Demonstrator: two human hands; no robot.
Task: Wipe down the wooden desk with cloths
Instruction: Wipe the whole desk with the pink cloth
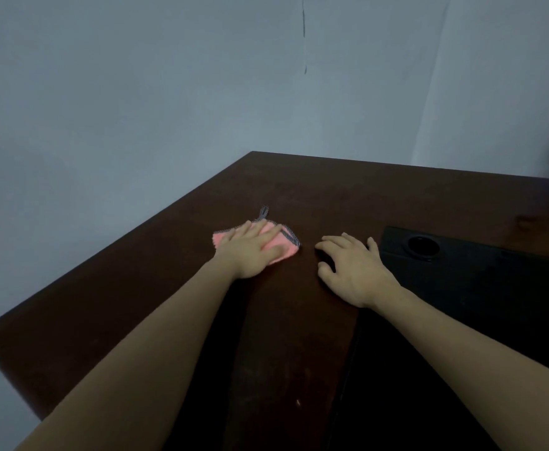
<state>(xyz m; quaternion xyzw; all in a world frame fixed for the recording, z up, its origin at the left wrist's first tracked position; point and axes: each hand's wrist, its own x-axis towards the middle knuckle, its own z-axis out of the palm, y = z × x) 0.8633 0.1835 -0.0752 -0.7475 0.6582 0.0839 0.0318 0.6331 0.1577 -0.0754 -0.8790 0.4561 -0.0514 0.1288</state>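
Observation:
A dark brown wooden desk (pixel 136 304) fills the lower part of the head view, its far corner toward the wall. A pink cloth (pixel 284 247) with a dark stitched edge and a small loop lies on it near the middle. My left hand (pixel 253 250) presses flat on the cloth, fingers spread over it. My right hand (pixel 353 268) rests on the bare wood just to the right of the cloth, fingers apart and slightly curled, holding nothing.
A black rectangular object (pixel 481 275) with a round hole (pixel 422 247) in its top lies on the desk right of my right hand. A pale blue wall (pixel 136 92) stands behind the desk. The desk's left edge runs diagonally from far corner to near left.

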